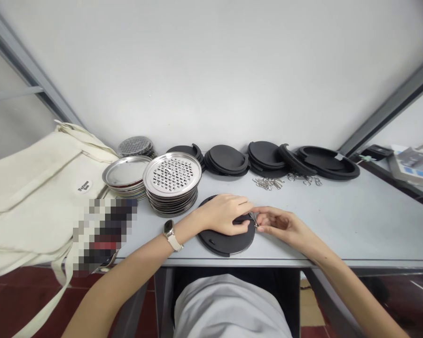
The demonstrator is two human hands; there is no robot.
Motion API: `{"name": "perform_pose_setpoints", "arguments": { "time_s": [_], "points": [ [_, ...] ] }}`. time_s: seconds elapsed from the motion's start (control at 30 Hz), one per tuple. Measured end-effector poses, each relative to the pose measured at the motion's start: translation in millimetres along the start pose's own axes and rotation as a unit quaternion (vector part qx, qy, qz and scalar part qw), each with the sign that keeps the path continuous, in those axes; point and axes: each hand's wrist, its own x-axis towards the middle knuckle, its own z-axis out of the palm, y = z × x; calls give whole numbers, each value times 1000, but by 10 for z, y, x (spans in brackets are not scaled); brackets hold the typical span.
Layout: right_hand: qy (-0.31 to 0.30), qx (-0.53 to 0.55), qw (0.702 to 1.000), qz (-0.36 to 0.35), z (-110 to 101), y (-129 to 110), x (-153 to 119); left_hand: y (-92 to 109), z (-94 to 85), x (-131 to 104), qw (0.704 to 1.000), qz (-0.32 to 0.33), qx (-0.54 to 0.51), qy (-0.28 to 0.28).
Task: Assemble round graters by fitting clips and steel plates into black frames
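Near the table's front edge lies a black round disc (229,241) with a small hole and a thin metal rim showing at its lower right. My left hand (227,213) is bent over its top, holding it down, with thumb and fingers reaching toward its right edge. At that edge my right hand (282,225) pinches a small metal clip (255,219) between thumb and fingers. The fingertips of both hands come close together there. Whether the clip passes through the disc is hidden.
Left of the disc stand a stack of round metal grater plates (172,176) and shallow metal plates (127,171). Stacked black discs (227,158) line the wall. Loose metal clips (268,183) lie before them. A cream bag (38,188) sits left; a black ring-shaped part (329,162) lies right.
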Motion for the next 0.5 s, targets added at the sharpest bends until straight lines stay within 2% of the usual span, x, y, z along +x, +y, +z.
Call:
{"name": "perform_pose_setpoints", "arguments": {
  "time_s": [0.3, 0.5],
  "points": [
    [-4, -30, 1000, -4, -10, 12, -14, 2, 14, -12, 1000, 21, -13, -18],
    [-16, -44, 999, -10, -23, 16, -21, 3, 10, -23, 999, 42, -23, -11]
  ]
}}
